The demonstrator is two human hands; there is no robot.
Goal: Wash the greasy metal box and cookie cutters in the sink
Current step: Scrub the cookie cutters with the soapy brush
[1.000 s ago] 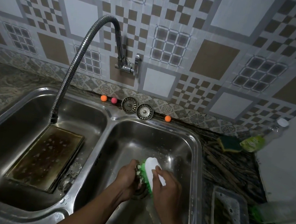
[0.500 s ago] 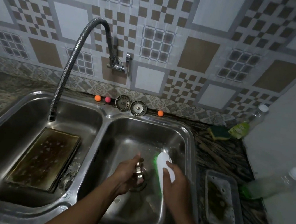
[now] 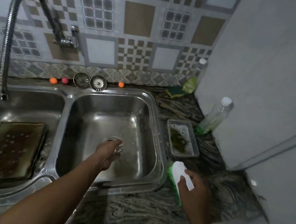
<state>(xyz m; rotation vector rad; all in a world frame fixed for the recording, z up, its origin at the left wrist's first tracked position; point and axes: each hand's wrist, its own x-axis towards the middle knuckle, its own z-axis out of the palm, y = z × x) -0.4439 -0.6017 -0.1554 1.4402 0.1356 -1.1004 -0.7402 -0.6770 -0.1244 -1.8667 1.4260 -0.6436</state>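
My left hand [image 3: 109,152] is over the right sink basin [image 3: 143,115] and grips a small metal cookie cutter [image 3: 118,148], mostly hidden by the fingers. My right hand [image 3: 192,190] holds a white scrub brush with green bristles [image 3: 178,174] on the counter just right of that basin. The greasy, soap-flecked metal box [image 3: 9,150] lies flat in the left basin [image 3: 22,103]. More cutters [image 3: 44,152] lie beside the box, blurred.
A flexible tap [image 3: 8,37] hangs over the left basin. Two drain strainers [image 3: 90,81] and small coloured balls [image 3: 53,80] line the back ledge. On the right counter sit a soapy plastic tray [image 3: 194,151], two bottles [image 3: 215,118] and a sponge [image 3: 174,91]. A wall stands close on the right.
My right hand has carried the brush out of the right basin to the counter on its right. The left hand stays in the basin with the cutter. The view has shifted right.
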